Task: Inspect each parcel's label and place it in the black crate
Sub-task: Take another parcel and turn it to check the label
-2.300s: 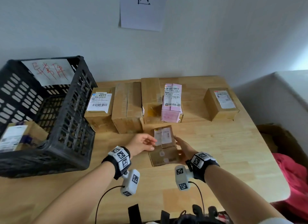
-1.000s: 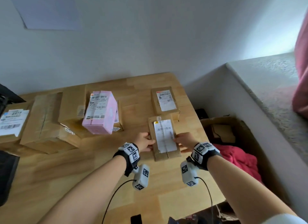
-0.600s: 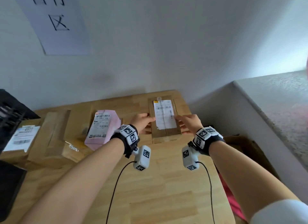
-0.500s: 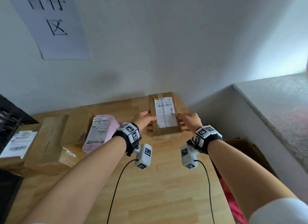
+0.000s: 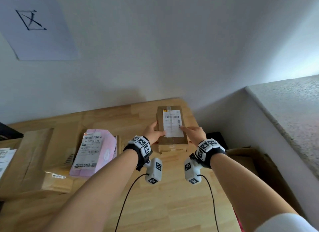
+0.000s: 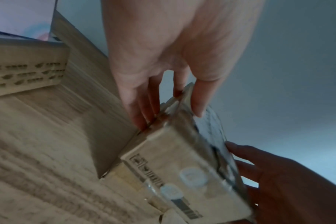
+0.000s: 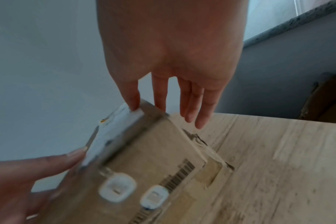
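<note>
A small brown parcel point(image 5: 172, 138) with a white label point(image 5: 172, 124) is held tilted between both hands at the table's far right corner. My left hand point(image 5: 153, 133) pinches its left edge, thumb point(image 6: 199, 104) on the label face and fingers point(image 6: 138, 115) along the side. On the right edge, my right hand point(image 5: 193, 133) has its thumb point(image 7: 133, 98) on the label and its fingers point(image 7: 197, 112) straight beside the box. Another brown parcel point(image 5: 171, 148) lies right under it; whether they touch is unclear. Only a corner of the black crate point(image 5: 10, 133) shows at far left.
A pink labelled parcel point(image 5: 95, 152) lies on a brown carton point(image 5: 57, 180), with a larger carton point(image 5: 29, 155) to its left. An open cardboard box point(image 5: 250, 162) stands on the floor beyond the table's right edge, below a grey speckled ledge point(image 5: 293, 111). The wall is close behind.
Both hands carried the small parcel from mid-table to the far right corner and raised it over the other brown parcel. The head view swung right and up, so the crate slid out left.
</note>
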Tool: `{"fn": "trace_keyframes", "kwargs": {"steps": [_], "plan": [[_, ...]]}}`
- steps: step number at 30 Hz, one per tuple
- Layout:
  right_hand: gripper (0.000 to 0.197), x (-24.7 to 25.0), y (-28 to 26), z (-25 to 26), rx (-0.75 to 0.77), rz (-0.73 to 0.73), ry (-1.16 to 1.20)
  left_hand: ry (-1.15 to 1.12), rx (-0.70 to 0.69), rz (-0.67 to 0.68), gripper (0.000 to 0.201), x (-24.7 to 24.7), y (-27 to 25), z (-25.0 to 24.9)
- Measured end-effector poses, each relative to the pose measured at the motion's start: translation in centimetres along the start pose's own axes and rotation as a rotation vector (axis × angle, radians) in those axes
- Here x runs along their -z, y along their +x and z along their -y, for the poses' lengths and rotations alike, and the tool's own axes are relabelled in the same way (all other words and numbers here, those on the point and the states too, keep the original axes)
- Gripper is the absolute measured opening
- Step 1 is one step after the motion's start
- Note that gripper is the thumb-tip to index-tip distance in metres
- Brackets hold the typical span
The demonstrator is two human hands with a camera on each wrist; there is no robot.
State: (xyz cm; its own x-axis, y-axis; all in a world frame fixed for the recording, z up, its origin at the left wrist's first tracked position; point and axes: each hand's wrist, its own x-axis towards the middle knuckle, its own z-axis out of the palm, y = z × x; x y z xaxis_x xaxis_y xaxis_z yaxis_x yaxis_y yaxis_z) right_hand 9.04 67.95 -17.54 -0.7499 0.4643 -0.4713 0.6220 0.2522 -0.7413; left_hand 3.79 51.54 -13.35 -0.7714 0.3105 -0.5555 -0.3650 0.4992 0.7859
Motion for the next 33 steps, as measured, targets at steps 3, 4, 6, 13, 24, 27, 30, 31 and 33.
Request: {"fn": "trace_keyframes", "kwargs": {"steps": [3, 4, 6, 13, 24, 27, 30, 31, 33], "plan": [[0.024, 0.0, 0.6, 0.1, 0.009, -0.040, 0.037, -0.068, -0.016, 0.016, 0.068, -0.3, 0.7, 0.1], [0.023, 0.1, 0.9, 0.2, 0.004, -0.060, 0.062, -0.091, -0.014, 0.025, 0.068, -0.4, 1.0, 0.1], [0.021, 0.3, 1.3, 0.6, -0.004, -0.081, 0.082, -0.094, -0.017, 0.017, 0.070, -0.8, 1.4, 0.0], [0.037, -0.7, 2.4, -0.1, 0.010, -0.035, 0.117, -0.166, -0.002, -0.004, 0.068, -1.2, 2.3, 1.0], [0.032, -2.2, 0.1, -0.1, 0.009, -0.021, 0.179, -0.314, 0.070, 0.044, 0.062, -1.1, 1.0, 2.6], [0.042, -2.4, -0.7, 0.3, -0.011, 0.005, 0.164, -0.286, 0.053, 0.008, 0.059, -1.1, 0.1, 2.7], [0.054, -2.1, -2.0, 1.4, -0.015, 0.062, 0.083, -0.197, 0.028, -0.008, 0.060, -0.4, -0.8, 2.2], [0.057, -2.0, -2.5, 1.8, -0.013, 0.058, 0.069, -0.160, 0.026, -0.020, 0.064, 0.1, -1.0, 2.1], [0.058, -2.0, -3.3, 2.6, -0.001, -0.011, 0.053, -0.118, 0.036, -0.047, 0.068, 1.3, -1.7, 2.0]]}}
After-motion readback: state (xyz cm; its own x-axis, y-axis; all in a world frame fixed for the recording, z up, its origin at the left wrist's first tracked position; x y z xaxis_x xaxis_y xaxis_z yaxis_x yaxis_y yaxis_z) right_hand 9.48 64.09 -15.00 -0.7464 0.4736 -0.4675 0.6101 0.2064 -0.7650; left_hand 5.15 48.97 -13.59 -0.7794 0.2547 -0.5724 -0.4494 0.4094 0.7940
